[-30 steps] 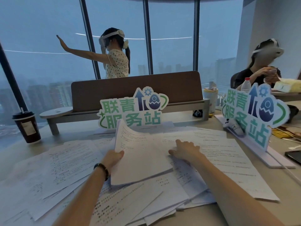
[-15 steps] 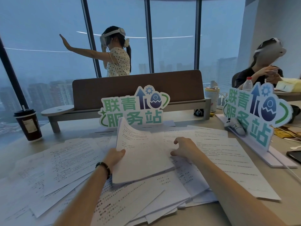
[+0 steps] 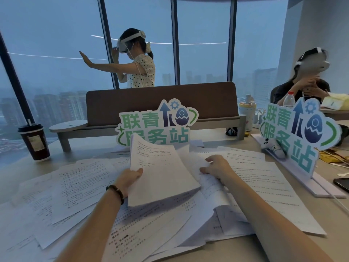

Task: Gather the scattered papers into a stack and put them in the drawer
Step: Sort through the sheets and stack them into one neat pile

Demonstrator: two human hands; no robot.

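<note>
left hand (image 3: 130,176) grips the left edge of a stack of papers (image 3: 160,176), thumb on top, fingers under; the stack is lifted and tilted, far end curling up, near the middle of the table (image 3: 324,241). bead bracelet (image 3: 115,190) on the left wrist. right hand (image 3: 217,166) rests just right of the stack, fingers curled and pinching the edge of a loose sheet (image 3: 209,186) lying there. more scattered papers (image 3: 79,186) cover the table from the left edge across the near edge to the right side, overlapping, printed text up. one big sheet (image 3: 264,178) lies to the right of the right hand, under the forearm. no drawer visible.

standing sign (image 3: 156,125) with green characters sits behind the stack, toward the far side of the table. second sign (image 3: 300,137) of the same kind stands at the right edge on a white base. dark coffee cup (image 3: 35,141) with lid and straw at the far left corner. brown desk divider (image 3: 160,103) on a grey shelf behind the first sign. pale tumbler (image 3: 247,115) at the divider's right end. black phone (image 3: 342,183) at the right edge. person in a dotted top (image 3: 140,70) stands by the window wearing a headset, arm out. another person (image 3: 302,87) sits far right.
</note>
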